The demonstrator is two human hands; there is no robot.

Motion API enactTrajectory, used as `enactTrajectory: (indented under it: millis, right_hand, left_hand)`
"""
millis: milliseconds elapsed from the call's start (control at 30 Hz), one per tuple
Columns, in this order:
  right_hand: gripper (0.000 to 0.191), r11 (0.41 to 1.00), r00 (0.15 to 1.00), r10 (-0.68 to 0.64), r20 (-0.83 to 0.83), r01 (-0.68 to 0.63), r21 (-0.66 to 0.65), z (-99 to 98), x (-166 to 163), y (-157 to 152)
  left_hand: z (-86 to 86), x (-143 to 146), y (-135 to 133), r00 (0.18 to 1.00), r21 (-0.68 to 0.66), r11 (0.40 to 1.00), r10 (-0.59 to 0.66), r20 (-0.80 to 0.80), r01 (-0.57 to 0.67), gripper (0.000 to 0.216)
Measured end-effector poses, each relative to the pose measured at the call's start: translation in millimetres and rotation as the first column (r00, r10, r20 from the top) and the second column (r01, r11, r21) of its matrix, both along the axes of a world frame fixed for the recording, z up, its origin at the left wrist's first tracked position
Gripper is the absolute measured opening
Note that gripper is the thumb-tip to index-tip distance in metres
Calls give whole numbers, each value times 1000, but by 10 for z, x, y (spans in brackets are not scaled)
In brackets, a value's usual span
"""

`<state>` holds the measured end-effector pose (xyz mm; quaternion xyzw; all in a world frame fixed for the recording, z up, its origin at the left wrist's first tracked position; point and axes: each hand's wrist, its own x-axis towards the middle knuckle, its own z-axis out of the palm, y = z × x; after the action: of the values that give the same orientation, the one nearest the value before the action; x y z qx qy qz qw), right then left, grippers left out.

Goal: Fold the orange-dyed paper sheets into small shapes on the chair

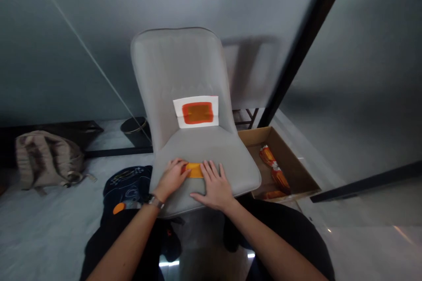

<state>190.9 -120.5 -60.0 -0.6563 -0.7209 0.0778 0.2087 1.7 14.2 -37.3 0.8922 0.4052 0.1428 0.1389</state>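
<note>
A folded yellow-orange strip (194, 170), its material unclear, lies on the seat of a grey upholstered chair (204, 158). My left hand (171, 178), with a wristwatch (154, 201) above it, curls over the strip's left end, which shows a red edge. My right hand (214, 186) rests beside it, fingers spread, with the fingertips on or at the strip's right end. A white sheet with an orange-red rectangle (196, 112) leans against the chair's backrest, well beyond both hands.
At right stands a cardboard box (283, 158) holding orange-wrapped items. Left of the chair are a beige backpack (46, 160), a black bin (136, 131) and a dark patterned bag (127, 186). A dark frame (305, 39) rises at right.
</note>
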Motion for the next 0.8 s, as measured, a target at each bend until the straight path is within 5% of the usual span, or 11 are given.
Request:
enactTrajectory:
  millis: [133, 333, 467, 567, 633, 800]
  right_hand:
    - [112, 1000, 993, -12, -118, 9, -30, 51, 45, 20]
    - [69, 992, 945, -126, -301, 125, -22, 104, 163, 83]
    - [66, 993, 916, -105, -388, 78, -85, 303, 433, 193]
    - [33, 979, 825, 25, -564, -134, -152, 391, 756, 266]
    - [25, 981, 785, 64, -617, -163, -105, 375, 966, 293]
    - [25, 991, 857, 126, -500, -128, 30, 216, 1337, 216]
  left_hand:
    - [17, -16, 182, 987, -185, 980, -49, 156, 78, 40]
    - [168, 6, 105, 986, -482, 871, -14, 167, 94, 62]
    - [329, 59, 14, 985, -406, 911, 0, 171, 70, 44]
    - [487, 189, -71, 977, -316, 947, 8, 211, 61, 38]
    - [584, 336, -139, 974, -275, 959, 3, 225, 61, 38]
    - [640, 791, -257, 951, -271, 920, -230, 209, 282, 34]
